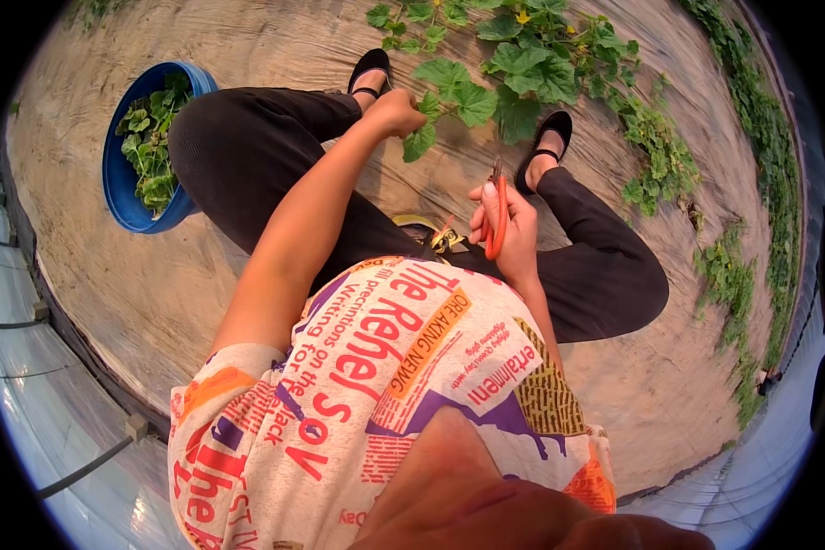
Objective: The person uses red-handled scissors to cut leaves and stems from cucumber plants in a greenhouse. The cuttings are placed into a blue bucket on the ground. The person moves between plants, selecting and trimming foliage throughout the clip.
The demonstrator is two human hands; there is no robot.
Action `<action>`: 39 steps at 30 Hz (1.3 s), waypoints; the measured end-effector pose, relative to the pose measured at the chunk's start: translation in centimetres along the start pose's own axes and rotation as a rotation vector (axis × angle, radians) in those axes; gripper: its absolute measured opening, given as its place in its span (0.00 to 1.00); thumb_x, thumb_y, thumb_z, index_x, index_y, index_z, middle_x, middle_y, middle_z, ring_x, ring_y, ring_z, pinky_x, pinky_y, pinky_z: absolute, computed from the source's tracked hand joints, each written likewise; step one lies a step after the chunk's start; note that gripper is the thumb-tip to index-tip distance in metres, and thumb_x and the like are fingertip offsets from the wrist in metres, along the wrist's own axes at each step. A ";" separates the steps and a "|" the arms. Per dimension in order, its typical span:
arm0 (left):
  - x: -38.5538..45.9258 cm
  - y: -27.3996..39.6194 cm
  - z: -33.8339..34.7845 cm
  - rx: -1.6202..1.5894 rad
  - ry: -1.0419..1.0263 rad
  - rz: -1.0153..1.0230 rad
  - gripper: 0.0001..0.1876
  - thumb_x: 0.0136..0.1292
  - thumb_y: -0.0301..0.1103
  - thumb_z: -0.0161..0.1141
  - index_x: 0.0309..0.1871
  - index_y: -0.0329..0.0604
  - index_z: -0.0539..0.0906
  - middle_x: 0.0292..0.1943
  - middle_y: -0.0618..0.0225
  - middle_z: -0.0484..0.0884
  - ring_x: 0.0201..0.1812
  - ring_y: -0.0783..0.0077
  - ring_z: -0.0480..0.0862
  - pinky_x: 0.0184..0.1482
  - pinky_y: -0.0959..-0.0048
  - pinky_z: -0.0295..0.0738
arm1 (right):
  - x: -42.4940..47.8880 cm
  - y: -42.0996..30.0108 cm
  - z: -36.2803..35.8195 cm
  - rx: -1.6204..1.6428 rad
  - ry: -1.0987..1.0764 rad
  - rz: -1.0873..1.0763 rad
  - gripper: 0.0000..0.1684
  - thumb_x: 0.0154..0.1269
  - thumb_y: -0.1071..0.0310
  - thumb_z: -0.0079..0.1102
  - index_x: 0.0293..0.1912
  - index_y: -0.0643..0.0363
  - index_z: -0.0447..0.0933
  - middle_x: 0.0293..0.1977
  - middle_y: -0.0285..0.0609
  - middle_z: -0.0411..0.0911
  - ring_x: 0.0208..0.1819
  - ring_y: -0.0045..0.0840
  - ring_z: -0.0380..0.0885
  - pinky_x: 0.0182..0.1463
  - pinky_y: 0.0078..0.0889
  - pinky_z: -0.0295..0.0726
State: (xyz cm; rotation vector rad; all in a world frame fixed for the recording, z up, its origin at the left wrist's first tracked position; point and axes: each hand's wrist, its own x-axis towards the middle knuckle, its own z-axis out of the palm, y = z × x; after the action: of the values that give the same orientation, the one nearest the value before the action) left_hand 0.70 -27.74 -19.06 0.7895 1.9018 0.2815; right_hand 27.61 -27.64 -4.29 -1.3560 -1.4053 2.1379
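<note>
My left hand (399, 113) is closed at the near left end of a green vine (478, 103) with broad lobed leaves; its fingers touch a leaf or stem, and which one is hidden. In my right hand (512, 223) are pruning snips with red-orange handles (499, 216), their metal blades pointing up the view towards the vine's leaves, apart from them. Yellow flowers (522, 18) show among the leaves farther off. Between my legs, by the shirt hem, lies a small yellow and black item (447, 240) that I cannot identify.
A blue plastic bucket (113, 185) holding cut leaves and stems stands by my left knee. Creased plastic film (302, 41) covers the ground. More vines (660, 158) run along the right, and translucent sheeting (55, 412) borders the lower left.
</note>
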 end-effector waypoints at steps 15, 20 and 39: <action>-3.7 6.3 -1.0 -0.671 -0.195 0.081 0.12 0.69 0.41 0.69 0.41 0.41 0.84 0.32 0.71 0.84 0.36 0.78 0.86 0.41 0.80 0.80 | 5.2 5.8 0.9 0.363 -0.156 0.540 0.43 0.71 0.23 0.44 0.51 0.57 0.76 0.30 0.36 0.83 0.30 0.22 0.85 0.23 0.18 0.65; -3.9 6.3 -0.9 -0.717 -0.224 0.094 0.12 0.69 0.40 0.70 0.41 0.41 0.83 0.32 0.70 0.84 0.36 0.77 0.86 0.41 0.80 0.80 | 7.1 5.4 2.2 0.307 -0.073 0.469 0.45 0.69 0.22 0.47 0.52 0.60 0.76 0.29 0.37 0.81 0.28 0.21 0.84 0.22 0.17 0.64; -2.6 5.6 0.0 -0.893 -0.218 0.069 0.09 0.71 0.36 0.68 0.44 0.41 0.82 0.33 0.68 0.85 0.35 0.74 0.89 0.34 0.81 0.82 | 17.4 12.1 -1.0 0.685 -0.002 0.734 0.43 0.70 0.20 0.41 0.47 0.55 0.74 0.37 0.46 0.81 0.31 0.32 0.82 0.20 0.21 0.62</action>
State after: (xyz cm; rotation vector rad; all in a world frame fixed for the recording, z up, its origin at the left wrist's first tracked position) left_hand 3.65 -25.16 -14.30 0.2550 1.3316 0.9603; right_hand 22.32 -22.29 -24.14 -1.6814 -0.0565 2.6489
